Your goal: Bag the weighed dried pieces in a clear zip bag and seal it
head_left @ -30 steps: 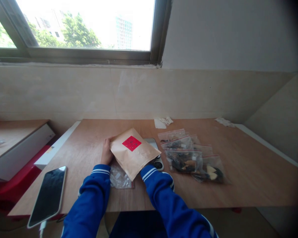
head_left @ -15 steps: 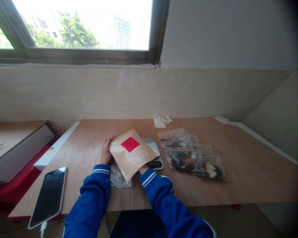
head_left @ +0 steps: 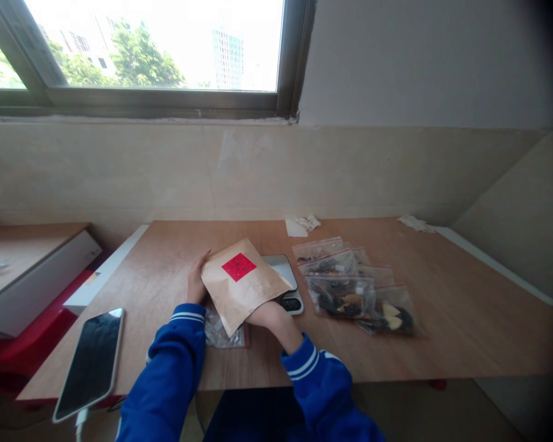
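A brown kraft paper bag with a red diamond label is held tilted over the table, its mouth towards me. My left hand grips the bag's far left corner, fingers partly behind it. At the mouth, my right hand reaches inside; the paper hides its fingers. Partly covered by the bag is a white kitchen scale with a dark display. Below the bag lie clear zip bags, crumpled and flat.
Several zip bags of dark and pale dried pieces lie right of the scale. A phone with a white cable rests at the table's left front corner. Crumpled tissue lies near the wall. A red stool stands left.
My right hand has drawn back towards me, so its back and wrist now show outside the bag's mouth. The bag has shifted slightly left.
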Motion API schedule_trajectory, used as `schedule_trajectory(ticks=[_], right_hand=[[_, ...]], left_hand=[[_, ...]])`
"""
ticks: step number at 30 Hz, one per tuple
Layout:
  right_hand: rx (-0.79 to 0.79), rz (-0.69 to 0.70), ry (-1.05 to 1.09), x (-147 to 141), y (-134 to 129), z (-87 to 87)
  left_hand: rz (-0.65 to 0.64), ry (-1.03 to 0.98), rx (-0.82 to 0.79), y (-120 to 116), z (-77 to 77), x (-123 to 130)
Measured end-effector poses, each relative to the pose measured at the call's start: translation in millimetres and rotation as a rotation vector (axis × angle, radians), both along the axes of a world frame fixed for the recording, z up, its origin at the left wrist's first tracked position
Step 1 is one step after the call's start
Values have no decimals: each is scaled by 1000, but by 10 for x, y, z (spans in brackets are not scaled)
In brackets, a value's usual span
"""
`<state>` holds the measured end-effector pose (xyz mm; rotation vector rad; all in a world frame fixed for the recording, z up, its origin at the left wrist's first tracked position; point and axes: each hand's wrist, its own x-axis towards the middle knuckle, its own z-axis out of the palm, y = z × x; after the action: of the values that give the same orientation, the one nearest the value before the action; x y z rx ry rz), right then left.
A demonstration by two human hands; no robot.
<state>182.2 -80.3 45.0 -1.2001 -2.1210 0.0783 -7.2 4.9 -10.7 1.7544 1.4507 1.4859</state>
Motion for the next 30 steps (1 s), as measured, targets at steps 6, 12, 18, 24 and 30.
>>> schedule_trajectory(ticks=[6,12,18,24,30], right_hand=[[-40,124,-158,61,-52,-66],[-89,-17,-58,70,-98,-117],[-123,-8,-63,156,-124,-101],[-122,1,-106,221,-115,157],[-108,-63,-180,367,152,535]], left_hand=[[-11,-45,-36,16,-20,-37],[-42,-78,-69,47,-48,-87],[-4,-44,-97,25,-10,-83],[45,-17,-113,-23,65,-41],[69,22,-72,-47,48,0]])
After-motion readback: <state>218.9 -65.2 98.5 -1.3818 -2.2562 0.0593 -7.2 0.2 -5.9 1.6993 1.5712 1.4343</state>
